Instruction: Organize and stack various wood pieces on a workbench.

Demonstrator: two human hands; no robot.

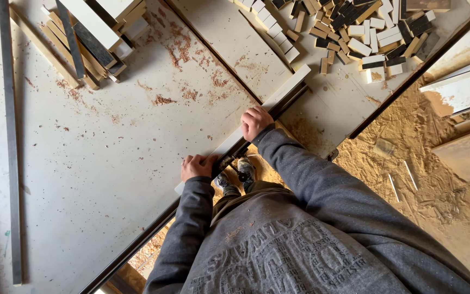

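The long white strip (pixel 267 106) lies along the near edge of the pale, sawdust-strewn table (pixel 110 163), running diagonally from near our chest up toward a heap of short cut blocks (pixel 354 32). We press our left hand (pixel 197 166) on its near end, fingers curled down over the strip. Our right hand (pixel 255 122) grips it farther along, knuckles up, fingers closed around its edge. A stack of longer offcuts (pixel 91 41) sits well apart, at the far left.
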